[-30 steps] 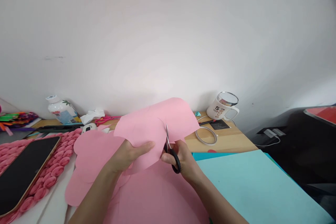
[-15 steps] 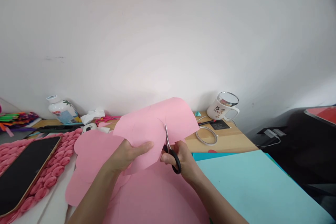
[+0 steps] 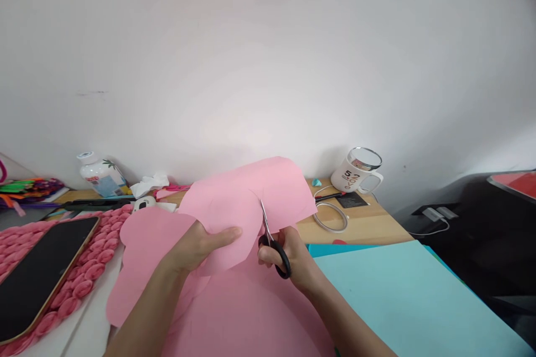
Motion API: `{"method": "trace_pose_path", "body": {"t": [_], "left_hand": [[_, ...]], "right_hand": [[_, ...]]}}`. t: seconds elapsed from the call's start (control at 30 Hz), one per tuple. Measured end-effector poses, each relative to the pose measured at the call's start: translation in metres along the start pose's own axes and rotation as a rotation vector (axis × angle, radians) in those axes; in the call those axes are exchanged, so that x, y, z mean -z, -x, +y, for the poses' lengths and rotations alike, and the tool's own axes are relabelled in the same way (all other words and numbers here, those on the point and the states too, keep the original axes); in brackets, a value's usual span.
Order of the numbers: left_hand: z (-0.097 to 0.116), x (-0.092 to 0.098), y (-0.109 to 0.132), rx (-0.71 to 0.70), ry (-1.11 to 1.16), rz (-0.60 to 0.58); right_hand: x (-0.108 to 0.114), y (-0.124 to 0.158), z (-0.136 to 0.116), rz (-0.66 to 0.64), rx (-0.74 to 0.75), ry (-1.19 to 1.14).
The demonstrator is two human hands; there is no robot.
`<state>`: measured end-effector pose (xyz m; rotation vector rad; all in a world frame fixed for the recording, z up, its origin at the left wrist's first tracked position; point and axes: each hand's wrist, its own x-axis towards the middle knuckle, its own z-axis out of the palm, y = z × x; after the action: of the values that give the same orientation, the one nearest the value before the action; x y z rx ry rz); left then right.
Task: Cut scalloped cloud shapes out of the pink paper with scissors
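Note:
My left hand (image 3: pixel 201 245) pinches a pink paper sheet (image 3: pixel 251 192) and holds it up off the desk, thumb on top. My right hand (image 3: pixel 288 254) grips black-handled scissors (image 3: pixel 272 242) with its fingers through the loops. The blades point up and away into the sheet, along a curved cut near its middle. More pink paper pieces (image 3: pixel 151 240) with rounded edges lie flat on the desk under both hands.
A turquoise sheet (image 3: pixel 402 295) lies at the right. A white mug (image 3: pixel 355 173), a coiled cable (image 3: pixel 330 216) and a bottle (image 3: pixel 100 175) stand along the wall. A black tablet (image 3: pixel 37 273) rests on a pink knitted mat (image 3: pixel 90 270) at left. Pink scissors (image 3: pixel 178 187) lie at the back.
The scissor blades have edged a little further up and left into the pink sheet. Both hands stay in nearly the same place.

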<state>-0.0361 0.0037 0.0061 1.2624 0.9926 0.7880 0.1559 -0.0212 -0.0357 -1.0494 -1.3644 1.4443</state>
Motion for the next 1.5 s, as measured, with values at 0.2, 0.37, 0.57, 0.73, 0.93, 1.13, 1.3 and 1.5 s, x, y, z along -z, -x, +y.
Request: {"method": "trace_pose_path", "body": {"t": [0.2,0.37,0.57,0.73,0.93,1.13,1.3,1.5], "left_hand": [[0.0005,0.003,-0.0005,-0.018,-0.006,-0.012],[-0.0004,0.0052,-0.0004,-0.01,-0.033,0.009],[0.0014,0.0069,0.0016,-0.042,-0.086,-0.05],[0.0042,0.0067,0.003,-0.074,-0.1,-0.061],[0.0087,0.006,0.0048,-0.054,-0.134,-0.054],[0.0078,0.007,0.0035,-0.063,-0.101,-0.077],[0.0063,0.0073,0.0026,-0.079,-0.083,-0.081],[0.0052,0.0098,0.0038,-0.07,-0.06,-0.102]], "right_hand": [[0.0007,0.0015,-0.0015,-0.017,-0.014,0.012],[0.0003,0.0014,-0.0029,-0.03,-0.018,-0.008],[-0.0009,0.0008,-0.0091,-0.079,0.025,-0.119],[0.0002,0.0004,-0.009,-0.1,0.036,-0.153],[0.0015,0.0005,-0.0056,-0.1,0.021,-0.124],[0.0016,0.0004,-0.0031,-0.085,0.035,-0.114],[0.0021,0.0,-0.0003,-0.083,0.036,-0.098],[0.0021,0.0012,-0.0004,-0.086,0.032,-0.075]]}}
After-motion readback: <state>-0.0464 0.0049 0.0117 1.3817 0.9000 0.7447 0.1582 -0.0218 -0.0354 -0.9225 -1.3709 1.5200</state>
